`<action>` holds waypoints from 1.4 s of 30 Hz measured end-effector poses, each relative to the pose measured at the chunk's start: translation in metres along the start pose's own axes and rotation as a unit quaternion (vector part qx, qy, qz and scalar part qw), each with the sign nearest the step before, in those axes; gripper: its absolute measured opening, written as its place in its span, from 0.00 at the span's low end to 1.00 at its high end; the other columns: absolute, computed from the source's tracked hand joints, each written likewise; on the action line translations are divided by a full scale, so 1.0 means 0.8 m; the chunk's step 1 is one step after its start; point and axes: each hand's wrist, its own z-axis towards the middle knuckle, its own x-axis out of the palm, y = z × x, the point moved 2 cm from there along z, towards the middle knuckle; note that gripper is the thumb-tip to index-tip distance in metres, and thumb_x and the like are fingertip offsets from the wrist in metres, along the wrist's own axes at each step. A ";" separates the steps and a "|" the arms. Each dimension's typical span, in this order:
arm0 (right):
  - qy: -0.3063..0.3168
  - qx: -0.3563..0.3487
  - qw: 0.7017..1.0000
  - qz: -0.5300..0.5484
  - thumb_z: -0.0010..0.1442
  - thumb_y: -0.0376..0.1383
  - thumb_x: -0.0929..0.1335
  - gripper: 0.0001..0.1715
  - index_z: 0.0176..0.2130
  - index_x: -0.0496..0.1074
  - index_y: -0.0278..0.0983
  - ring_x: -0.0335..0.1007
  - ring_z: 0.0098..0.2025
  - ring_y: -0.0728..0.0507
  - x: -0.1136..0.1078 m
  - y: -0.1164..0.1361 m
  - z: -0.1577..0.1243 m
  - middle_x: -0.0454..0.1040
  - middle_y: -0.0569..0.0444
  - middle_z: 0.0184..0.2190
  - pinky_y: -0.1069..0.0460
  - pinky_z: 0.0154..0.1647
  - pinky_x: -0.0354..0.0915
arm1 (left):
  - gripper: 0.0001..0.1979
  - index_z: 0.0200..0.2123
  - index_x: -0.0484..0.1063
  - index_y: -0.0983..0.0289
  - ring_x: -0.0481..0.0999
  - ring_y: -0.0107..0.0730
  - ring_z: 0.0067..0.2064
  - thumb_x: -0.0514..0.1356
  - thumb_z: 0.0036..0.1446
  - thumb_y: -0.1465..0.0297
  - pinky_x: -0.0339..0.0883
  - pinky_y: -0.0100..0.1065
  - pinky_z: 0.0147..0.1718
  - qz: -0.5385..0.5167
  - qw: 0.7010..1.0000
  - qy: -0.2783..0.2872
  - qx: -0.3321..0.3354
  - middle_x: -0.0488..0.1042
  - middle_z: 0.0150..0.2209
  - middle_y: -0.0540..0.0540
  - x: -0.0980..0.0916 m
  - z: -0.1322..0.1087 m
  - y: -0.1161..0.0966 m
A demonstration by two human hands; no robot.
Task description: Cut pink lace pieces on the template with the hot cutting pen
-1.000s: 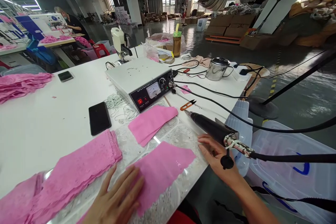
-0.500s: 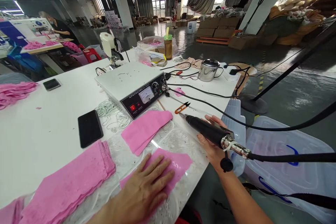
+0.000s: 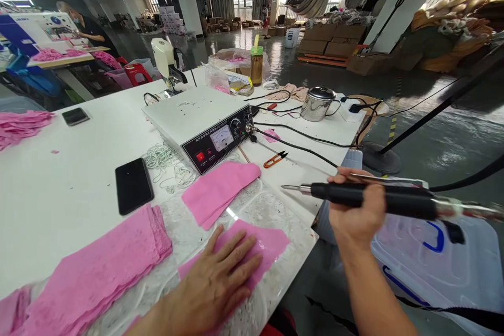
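Observation:
My left hand [image 3: 226, 268] lies flat with fingers spread on a pink fabric piece [image 3: 271, 244], pressing it against a clear, scuffed sheet [image 3: 268, 205] on the table. In my right hand [image 3: 360, 212] is a black handheld ultrasonic welding tool [image 3: 350, 194], thumb across its body and fingers wrapped round it. Its metal tip points left, above the table's right edge. Just beyond my left hand is a folded pink fabric piece [image 3: 222, 189]. A stack of pink fabric pieces [image 3: 106, 268] lies to the left. Orange thread snips [image 3: 275, 159] rest past the tool tip.
A control box [image 3: 220, 139] with a dial meter stands mid-table, its cables running right. Around it are a phone [image 3: 134, 186], tangled thread [image 3: 161, 163], a steel mug [image 3: 318, 104] and a bottle [image 3: 256, 65]. Clear plastic bins [image 3: 437, 262] stand beside the table's right edge.
My right hand has closed round the tool and moved right with it. The tool has swung from slanting to nearly level. My left hand stays on the fabric.

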 end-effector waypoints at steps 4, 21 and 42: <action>0.034 0.022 0.998 0.057 0.58 0.51 0.61 0.18 0.31 0.71 0.42 0.61 0.25 0.47 -0.016 0.050 -0.002 0.68 0.51 0.36 0.49 0.26 0.63 | 0.25 0.66 0.57 0.62 0.60 0.45 0.66 0.53 0.68 0.66 0.40 0.59 0.67 -0.027 1.000 -0.004 -0.010 0.61 0.65 0.56 0.003 0.000 -0.001; 0.148 0.003 0.988 -0.031 0.58 0.46 0.58 0.15 0.31 0.68 0.43 0.62 0.20 0.43 -0.026 0.063 -0.023 0.62 0.53 0.20 0.47 0.21 0.57 | 0.25 0.65 0.57 0.62 0.59 0.45 0.66 0.52 0.69 0.63 0.31 0.60 0.67 -0.023 0.999 -0.008 -0.024 0.60 0.66 0.55 0.007 -0.003 -0.005; 0.159 0.060 0.984 0.059 0.48 0.44 0.67 0.11 0.26 0.74 0.40 0.64 0.18 0.43 -0.019 0.063 -0.021 0.70 0.51 0.18 0.48 0.16 0.60 | 0.23 0.64 0.59 0.63 0.59 0.46 0.67 0.52 0.69 0.63 0.24 0.60 0.66 -0.035 0.999 -0.006 -0.022 0.62 0.65 0.56 0.007 -0.002 -0.004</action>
